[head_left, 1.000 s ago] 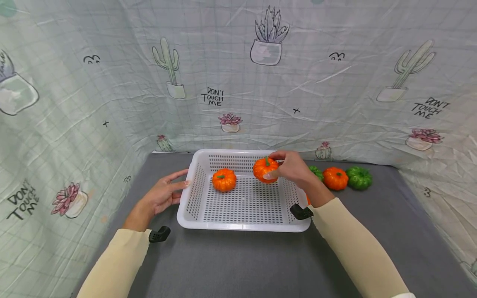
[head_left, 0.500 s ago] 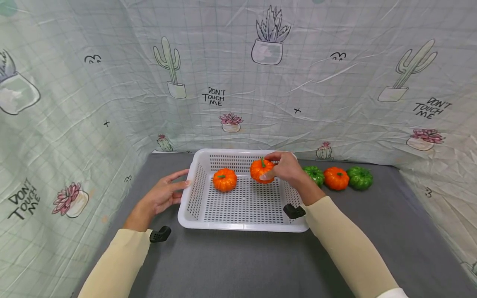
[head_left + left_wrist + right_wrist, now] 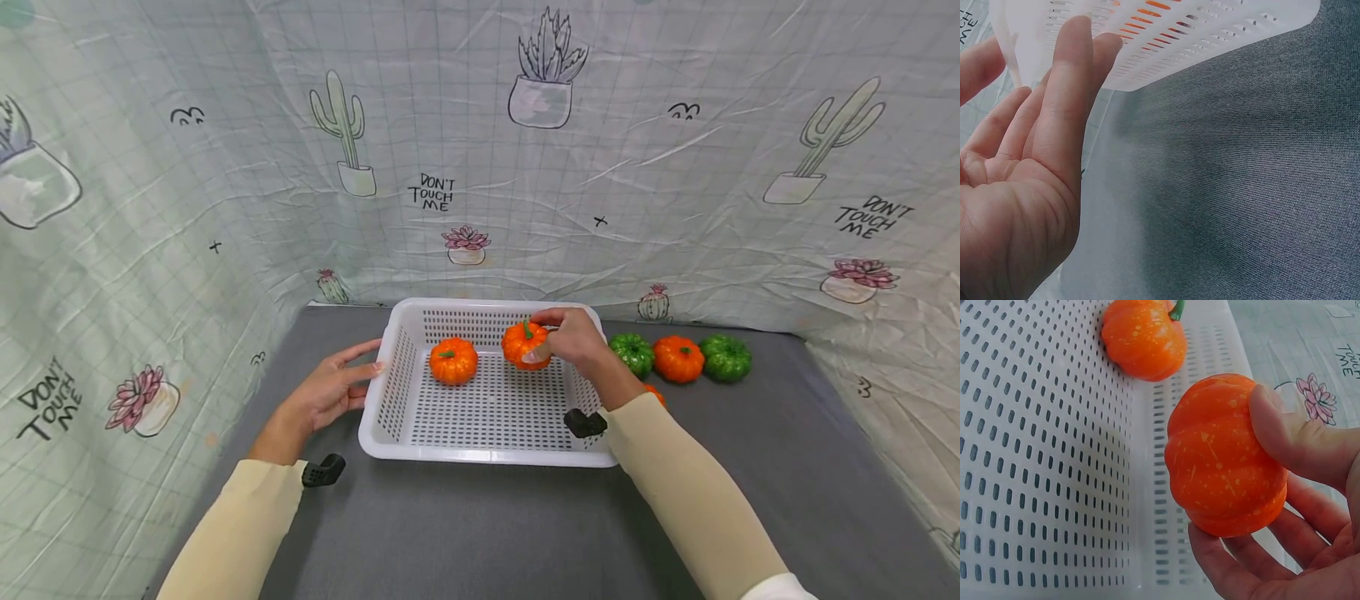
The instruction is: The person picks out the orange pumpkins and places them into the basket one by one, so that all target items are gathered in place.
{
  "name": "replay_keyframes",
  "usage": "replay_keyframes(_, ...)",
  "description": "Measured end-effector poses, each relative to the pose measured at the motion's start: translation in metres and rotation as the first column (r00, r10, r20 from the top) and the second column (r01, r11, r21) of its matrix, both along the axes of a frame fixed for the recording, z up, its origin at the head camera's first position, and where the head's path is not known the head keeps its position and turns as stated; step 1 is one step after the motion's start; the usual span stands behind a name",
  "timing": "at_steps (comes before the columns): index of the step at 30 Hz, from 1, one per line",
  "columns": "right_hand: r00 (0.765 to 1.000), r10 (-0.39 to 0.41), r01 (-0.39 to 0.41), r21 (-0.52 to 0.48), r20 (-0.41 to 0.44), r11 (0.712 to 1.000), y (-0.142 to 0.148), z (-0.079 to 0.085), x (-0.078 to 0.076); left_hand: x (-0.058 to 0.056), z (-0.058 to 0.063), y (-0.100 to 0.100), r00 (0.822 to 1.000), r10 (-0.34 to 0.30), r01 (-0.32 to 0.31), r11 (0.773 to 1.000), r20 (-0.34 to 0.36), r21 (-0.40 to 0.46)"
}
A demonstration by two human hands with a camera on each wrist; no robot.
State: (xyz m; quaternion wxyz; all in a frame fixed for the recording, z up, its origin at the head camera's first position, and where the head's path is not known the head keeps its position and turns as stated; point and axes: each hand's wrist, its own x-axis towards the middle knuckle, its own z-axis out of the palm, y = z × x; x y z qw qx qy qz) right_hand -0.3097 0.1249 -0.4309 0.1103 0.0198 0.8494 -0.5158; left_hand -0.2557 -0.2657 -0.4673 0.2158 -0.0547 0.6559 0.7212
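A white perforated plastic basket (image 3: 487, 457) stands on the grey table. My left hand (image 3: 330, 390) holds its left rim, the thumb on top and the nearly straight fingers (image 3: 1063, 106) against the outer wall. My right hand (image 3: 577, 340) grips a small orange pumpkin (image 3: 1222, 456) with a green stem, thumb on one side and fingers on the other. This pumpkin is inside the basket's outline near the back right, close over its floor. A second orange pumpkin (image 3: 453, 361) rests in the basket's left half.
To the right of the basket, a green pumpkin (image 3: 632, 356), an orange pumpkin (image 3: 678, 359) and another green pumpkin (image 3: 725, 358) sit in a row. Part of one more orange pumpkin (image 3: 655, 393) shows behind my right forearm. A printed cloth (image 3: 480, 150) hangs behind the table.
My right hand has moved slightly left with its pumpkin, farther in over the basket. More of the pumpkins on the right now shows. My left hand and the basket stay put.
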Motion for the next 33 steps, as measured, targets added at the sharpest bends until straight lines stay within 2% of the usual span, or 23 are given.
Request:
replay_keyframes(18,0.999,-0.031,0.032,-0.02,0.014,0.999,-0.004,-0.007,-0.003,0.0,0.002,0.001,1.0,0.002,-0.002,1.0,0.004,-0.002)
replay_keyframes(33,0.997,-0.029,0.03,-0.011,0.066,0.999,-0.005,-0.013,-0.008,0.002,0.001,0.001,1.0,-0.006,0.006,1.0,-0.004,0.001)
